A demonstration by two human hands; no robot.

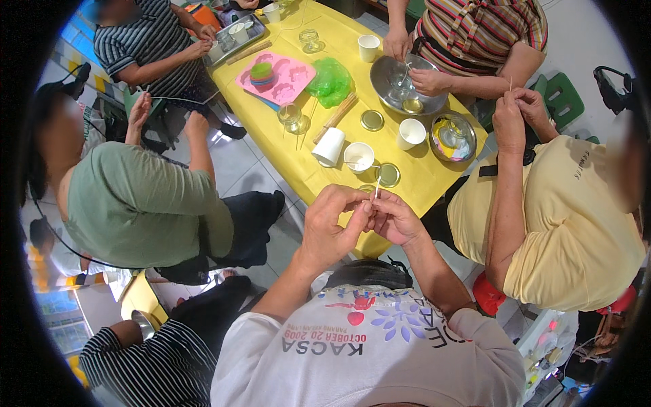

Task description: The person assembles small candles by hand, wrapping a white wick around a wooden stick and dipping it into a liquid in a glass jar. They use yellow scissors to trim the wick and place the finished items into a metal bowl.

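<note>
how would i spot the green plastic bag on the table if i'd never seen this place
Find the yellow-covered table, then the pink mould on it. The green plastic bag lies beside the mould's right edge; unlike the clear jar nearby, it is crumpled and bright green.

yellow-covered table (pixel 428 178) | pink mold (pixel 288 78) | green bag (pixel 330 83) | metal bowl (pixel 381 78) | jar lid (pixel 372 120)

The round grey metal bowl (pixel 384 76) looks shiny. Left of it is a crinkly green plastic bag (pixel 330 83); below it, a smooth white paper cup (pixel 407 142).
</note>
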